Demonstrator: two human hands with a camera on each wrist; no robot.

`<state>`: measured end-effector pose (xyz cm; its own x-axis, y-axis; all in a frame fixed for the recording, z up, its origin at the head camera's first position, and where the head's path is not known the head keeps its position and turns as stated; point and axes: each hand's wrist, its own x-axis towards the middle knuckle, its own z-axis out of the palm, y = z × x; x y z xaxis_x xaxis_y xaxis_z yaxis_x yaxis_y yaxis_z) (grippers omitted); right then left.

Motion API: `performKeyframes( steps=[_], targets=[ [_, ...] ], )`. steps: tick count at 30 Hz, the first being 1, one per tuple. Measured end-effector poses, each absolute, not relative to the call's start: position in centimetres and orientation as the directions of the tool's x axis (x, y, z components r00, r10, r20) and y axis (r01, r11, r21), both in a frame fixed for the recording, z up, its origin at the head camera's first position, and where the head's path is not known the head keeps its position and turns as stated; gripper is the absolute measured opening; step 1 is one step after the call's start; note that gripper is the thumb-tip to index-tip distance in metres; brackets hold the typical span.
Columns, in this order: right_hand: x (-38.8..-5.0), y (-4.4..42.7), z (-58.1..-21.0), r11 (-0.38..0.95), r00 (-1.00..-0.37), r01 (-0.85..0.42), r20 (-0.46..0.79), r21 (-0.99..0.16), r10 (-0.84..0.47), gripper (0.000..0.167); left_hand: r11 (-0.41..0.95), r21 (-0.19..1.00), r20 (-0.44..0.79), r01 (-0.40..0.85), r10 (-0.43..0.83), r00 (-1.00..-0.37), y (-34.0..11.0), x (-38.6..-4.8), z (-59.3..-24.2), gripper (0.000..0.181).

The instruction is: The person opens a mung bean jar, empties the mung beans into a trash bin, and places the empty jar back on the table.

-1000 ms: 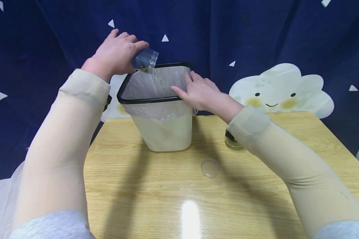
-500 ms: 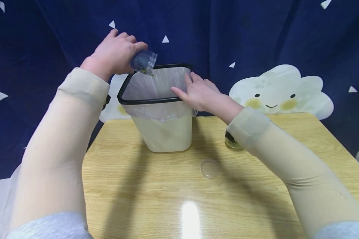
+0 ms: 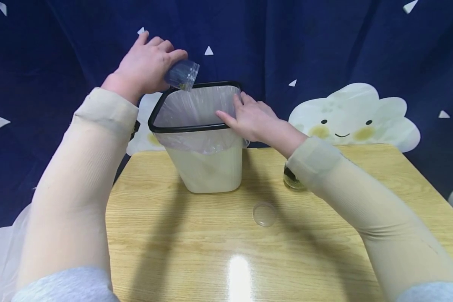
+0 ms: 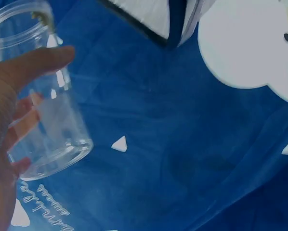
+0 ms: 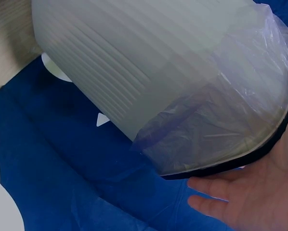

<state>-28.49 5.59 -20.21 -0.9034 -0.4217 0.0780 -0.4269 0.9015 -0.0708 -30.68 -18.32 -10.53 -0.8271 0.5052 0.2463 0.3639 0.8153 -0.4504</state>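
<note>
My left hand (image 3: 143, 65) grips a clear plastic jar (image 3: 182, 75), tilted mouth-down to the right above the back left of a lined trash bin (image 3: 211, 167). A few greenish-brown bits cling inside near the jar's mouth; in the left wrist view the rest of the jar (image 4: 62, 120) looks see-through, with the thumb (image 4: 43, 62) across it. My right hand (image 3: 254, 117) rests at the bin's right rim with straight, spread fingers. The right wrist view shows that hand (image 5: 259, 192) against the black rim, beside the translucent bin liner (image 5: 206, 130).
A clear round lid (image 3: 264, 214) lies on the wooden table (image 3: 196, 251). Behind my right forearm stands another jar (image 3: 292, 180) with greenish contents, partly hidden. A dark blue curtain (image 3: 241, 37) with white triangles and clouds hangs behind.
Bits were falling from the jar's mouth into the bin earlier; now fewer remain inside and none show in the air. The left hand and jar have risen slightly. The right hand stays put.
</note>
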Motion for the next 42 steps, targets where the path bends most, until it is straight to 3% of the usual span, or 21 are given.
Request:
performKeyframes(
  steps=[6,18,26,35,42],
  targets=[
    [-28.61,5.62,-19.97,0.905,-0.906,-0.421,0.075,-0.066,-0.416,0.093,0.764,-0.53,0.231,0.367,0.546,-0.805,-18.3,-30.49,-10.44,0.072],
    [-28.71,5.62,-20.04,0.903,-0.904,-0.425,0.074,-0.067,-0.421,0.093,0.793,-0.493,0.266,0.357,0.528,-0.806,-18.29,-30.62,-10.17,0.073],
    [-28.67,5.76,-20.02,0.904,-0.905,-0.423,0.077,-0.068,-0.418,0.093,0.715,-0.606,0.191,0.349,0.556,-0.809,-18.22,-30.69,-10.52,0.07],
    [-28.58,5.7,-20.06,0.9,-0.901,-0.431,0.084,-0.067,-0.425,0.092,0.737,-0.585,0.26,0.338,0.565,-0.783,-18.15,-30.48,-10.3,0.071],
    [-28.56,5.58,-20.07,0.899,-0.9,-0.432,0.084,-0.065,-0.427,0.093,0.712,-0.612,0.181,0.345,0.551,-0.815,-18.05,-30.63,-10.63,0.07]
  ],
)
